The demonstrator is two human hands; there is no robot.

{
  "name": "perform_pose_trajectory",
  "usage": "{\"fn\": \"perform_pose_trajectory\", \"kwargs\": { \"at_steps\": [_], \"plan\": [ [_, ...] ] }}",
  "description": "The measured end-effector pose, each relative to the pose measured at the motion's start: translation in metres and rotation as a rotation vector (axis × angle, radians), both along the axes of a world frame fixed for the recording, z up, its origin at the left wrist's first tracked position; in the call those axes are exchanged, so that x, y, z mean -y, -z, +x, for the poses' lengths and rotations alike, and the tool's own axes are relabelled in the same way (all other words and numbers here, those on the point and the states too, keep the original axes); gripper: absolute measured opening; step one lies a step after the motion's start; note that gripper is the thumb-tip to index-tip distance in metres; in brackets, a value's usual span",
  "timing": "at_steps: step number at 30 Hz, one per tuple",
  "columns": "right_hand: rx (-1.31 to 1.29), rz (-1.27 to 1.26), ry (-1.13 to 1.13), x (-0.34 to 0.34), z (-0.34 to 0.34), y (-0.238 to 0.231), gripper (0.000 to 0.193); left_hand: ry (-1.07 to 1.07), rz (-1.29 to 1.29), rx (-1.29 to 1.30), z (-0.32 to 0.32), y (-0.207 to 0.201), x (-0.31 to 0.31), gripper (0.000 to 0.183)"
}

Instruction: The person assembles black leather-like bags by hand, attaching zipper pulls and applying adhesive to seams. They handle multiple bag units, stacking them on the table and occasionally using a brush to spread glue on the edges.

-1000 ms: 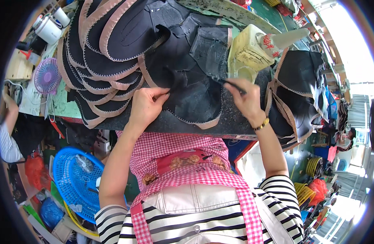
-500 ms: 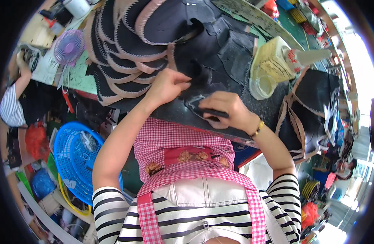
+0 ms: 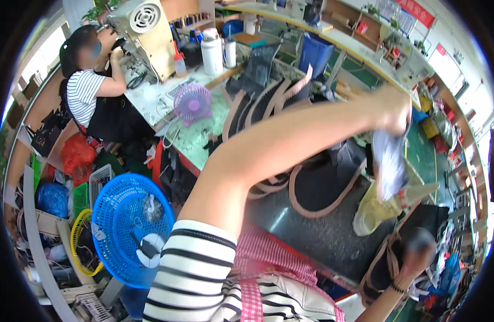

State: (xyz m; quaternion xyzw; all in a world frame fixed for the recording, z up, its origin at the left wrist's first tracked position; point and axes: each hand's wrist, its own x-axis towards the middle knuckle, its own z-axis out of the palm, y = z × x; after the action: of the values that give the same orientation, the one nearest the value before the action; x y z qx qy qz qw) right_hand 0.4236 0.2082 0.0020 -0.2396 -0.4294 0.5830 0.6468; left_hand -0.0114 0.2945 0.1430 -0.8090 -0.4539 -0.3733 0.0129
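My left arm reaches across the bench toward the far right. My left hand point(image 3: 394, 112) is smeared by motion but looks closed on a shiny grey-white sheet-like piece point(image 3: 389, 163), which hangs above a pale yellow container point(image 3: 370, 209). At the lower right, my right hand point(image 3: 417, 260) is over a stack of black pieces with tan edging point(image 3: 384, 263); a dark blur covers its fingers. A curved black panel with a tan edge point(image 3: 327, 188) lies on the dark bench top point(image 3: 311, 236). More edged panels point(image 3: 263, 110) are piled behind my left forearm.
A purple fan point(image 3: 192, 103) stands on the green-topped table. To the left are a blue plastic basket point(image 3: 131, 231) and a yellow-rimmed basket point(image 3: 80, 247). Another person point(image 3: 91, 91) sits by a sewing machine point(image 3: 142, 32). A pale cone point(image 3: 419, 193) sits beside the yellow container.
Both hands have left the bench's front edge. The left has swung far right with a shiny piece; the right has dropped to the stack at right. The view has tilted up and turned.
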Motion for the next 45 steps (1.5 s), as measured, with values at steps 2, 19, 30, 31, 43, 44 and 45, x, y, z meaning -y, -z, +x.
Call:
{"fn": "perform_pose_trajectory", "kwargs": {
  "at_steps": [2, 19, 30, 31, 43, 44, 45],
  "plan": [
    [0.031, -0.029, -0.043, 0.006, 0.001, 0.010, 0.026, -0.224, 0.048, -0.101, -0.056, -0.065, -0.029, 0.031],
    [0.465, -0.271, -0.126, 0.037, -0.081, 0.057, 0.027, -0.714, -0.377, -0.006, -0.367, 0.234, -0.005, 0.029],
    [1.035, 0.030, 0.249, 0.027, -0.122, -0.010, 0.011, -0.092, -0.124, -0.317, -0.010, 0.187, 0.140, 0.066],
    [1.141, 0.336, 0.375, 0.023, -0.118, -0.008, 0.010, -0.284, -0.007, -0.268, -0.005, 0.192, 0.126, 0.068],
    [1.232, 0.054, 0.479, 0.056, -0.097, 0.035, 0.019, -0.505, -0.632, -0.226, 0.028, 0.170, 0.234, 0.065],
    [1.203, -0.113, 0.387, 0.054, -0.093, 0.032, 0.023, -0.586, -0.437, -0.273, 0.021, 0.166, 0.229, 0.065],
    [1.168, -0.279, 0.296, 0.050, -0.093, 0.027, 0.027, -0.675, -0.334, -0.340, 0.018, 0.155, 0.221, 0.070]
  ]
}}
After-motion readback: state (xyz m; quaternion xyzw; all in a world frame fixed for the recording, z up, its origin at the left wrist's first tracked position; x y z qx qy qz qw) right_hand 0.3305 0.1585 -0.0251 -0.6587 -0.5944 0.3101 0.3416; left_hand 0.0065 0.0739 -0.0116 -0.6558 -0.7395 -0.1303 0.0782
